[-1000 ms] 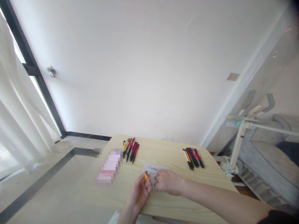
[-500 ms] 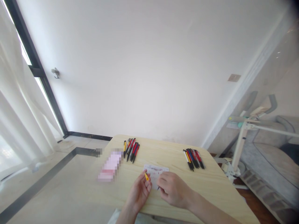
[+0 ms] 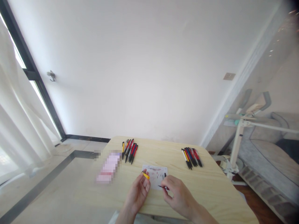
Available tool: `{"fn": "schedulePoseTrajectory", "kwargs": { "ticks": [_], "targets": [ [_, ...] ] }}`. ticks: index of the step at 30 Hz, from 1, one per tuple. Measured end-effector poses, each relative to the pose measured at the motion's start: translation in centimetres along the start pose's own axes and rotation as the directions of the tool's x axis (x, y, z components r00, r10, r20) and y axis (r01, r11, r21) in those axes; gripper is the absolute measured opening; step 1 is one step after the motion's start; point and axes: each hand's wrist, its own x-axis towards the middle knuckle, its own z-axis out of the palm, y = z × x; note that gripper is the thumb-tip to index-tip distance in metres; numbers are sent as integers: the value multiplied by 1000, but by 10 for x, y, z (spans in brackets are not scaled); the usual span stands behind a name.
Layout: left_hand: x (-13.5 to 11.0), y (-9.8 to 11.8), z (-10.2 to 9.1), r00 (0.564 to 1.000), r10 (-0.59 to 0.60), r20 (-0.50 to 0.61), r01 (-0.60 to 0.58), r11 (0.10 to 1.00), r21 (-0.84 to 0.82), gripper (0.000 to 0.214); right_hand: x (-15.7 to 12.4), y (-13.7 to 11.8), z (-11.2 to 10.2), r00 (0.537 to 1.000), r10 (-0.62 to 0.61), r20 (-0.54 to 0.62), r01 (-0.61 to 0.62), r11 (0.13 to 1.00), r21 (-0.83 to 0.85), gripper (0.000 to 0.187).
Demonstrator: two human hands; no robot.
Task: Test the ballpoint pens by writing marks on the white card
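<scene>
My left hand [image 3: 138, 190], palm turned up, pinches a yellow pen barrel [image 3: 146, 176] between thumb and fingers above the left edge of a white sheet [image 3: 154, 172]. My right hand [image 3: 178, 194] is closed at the sheet's right side. A thin dark pointed piece [image 3: 161, 186], like a pen refill, sticks out of its fingertips toward the left hand. A small black piece [image 3: 165, 175] shows just above the right fingers; whether it is held or lies on the sheet I cannot tell. Small dark and reddish marks or bits show on the sheet.
Several retractable pens [image 3: 130, 151] lie in a bunch at the table's back left, several more pens [image 3: 192, 158] at the back right. A blurred pink item [image 3: 108, 168] lies along the left edge. The wooden table [image 3: 205, 193] stands near the wall; exercise equipment [image 3: 237, 140] is beyond its right side.
My right hand has moved slightly right, away from the left, and its thin dark piece shows more. The yellow barrel has tilted flatter in my left hand. The view has shifted slightly.
</scene>
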Motion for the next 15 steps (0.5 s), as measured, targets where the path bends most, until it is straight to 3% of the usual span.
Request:
{"fn": "schedulePoseTrajectory", "kwargs": {
  "ticks": [15],
  "targets": [
    [-2,-4,1,998,29,-57,-22,993,120,29,-15,7,4,978,128,-165,-113,989,97,12]
  ]
}}
